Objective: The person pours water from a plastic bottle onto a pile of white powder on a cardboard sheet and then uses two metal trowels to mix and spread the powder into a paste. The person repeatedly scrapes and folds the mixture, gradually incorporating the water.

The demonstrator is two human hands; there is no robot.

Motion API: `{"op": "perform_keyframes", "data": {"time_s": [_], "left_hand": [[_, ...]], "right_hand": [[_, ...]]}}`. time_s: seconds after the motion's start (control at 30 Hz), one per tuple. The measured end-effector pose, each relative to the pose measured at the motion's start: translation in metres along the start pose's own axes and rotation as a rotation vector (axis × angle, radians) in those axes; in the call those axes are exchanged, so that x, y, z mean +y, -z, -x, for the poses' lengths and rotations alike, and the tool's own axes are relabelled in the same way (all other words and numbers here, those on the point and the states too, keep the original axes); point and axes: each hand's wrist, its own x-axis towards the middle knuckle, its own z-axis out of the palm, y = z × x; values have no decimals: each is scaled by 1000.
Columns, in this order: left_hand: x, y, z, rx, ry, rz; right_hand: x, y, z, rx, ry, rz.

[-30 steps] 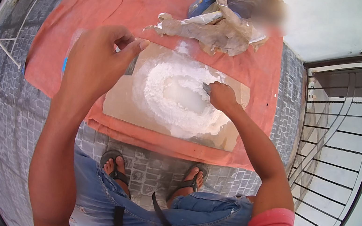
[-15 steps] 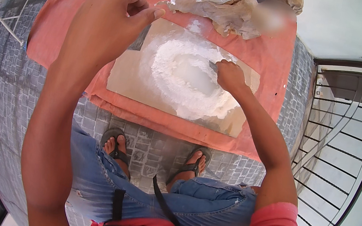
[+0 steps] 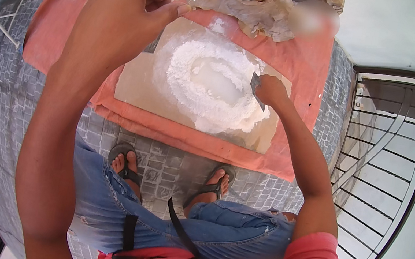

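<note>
**So, scraper in the right hand, ring of white powder on a board**

Okay, looking straight down here. The right hand (image 3: 273, 92) is clenched around a flat dark-grey scraper (image 3: 258, 90), with the blade tilted over the right side of a big oval ring of white powder (image 3: 179, 73). Can't tell if the edge is actually biting into the powder or just hovering over it.

Inside the ring there's a smoother pale patch (image 3: 216, 86) that looks kinda wet. The whole lot sits on a tan board (image 3: 138, 88), lying on a creased orange cloth (image 3: 311, 75) spread over grey paving (image 3: 172, 178). A small dusting of white also lies on the cloth, just past the far edge of the board.

Left hand (image 3: 119, 20) is raised much closer to the camera, fingers curled and thumb poking forward. Its tip overlaps the ragged edge of a crumpled brown paper bag (image 3: 268, 17), but I honestly can't tell whether it's pinching anything. A dark grey piece (image 3: 150, 46) peeks out beside that hand, mostly hidden.

Around the edges: sandaled feet (image 3: 216, 185) at the near side of the cloth, blue jeans (image 3: 238, 229) below, a dark barred gate (image 3: 396, 72) over on the right.
</note>
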Motion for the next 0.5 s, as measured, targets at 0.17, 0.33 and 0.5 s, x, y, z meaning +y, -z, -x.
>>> {"op": "perform_keyframes", "data": {"time_s": [0.17,0.33,0.5], "left_hand": [[3,2,1,-31,41,5],[5,2,2,-17,6,10],[5,1,3,-28,23,12]], "right_hand": [[-1,-29,-5,30,15,-78],[-2,-31,-11,-6,20,-103],[-7,-29,-13,33,16,-113]]}}
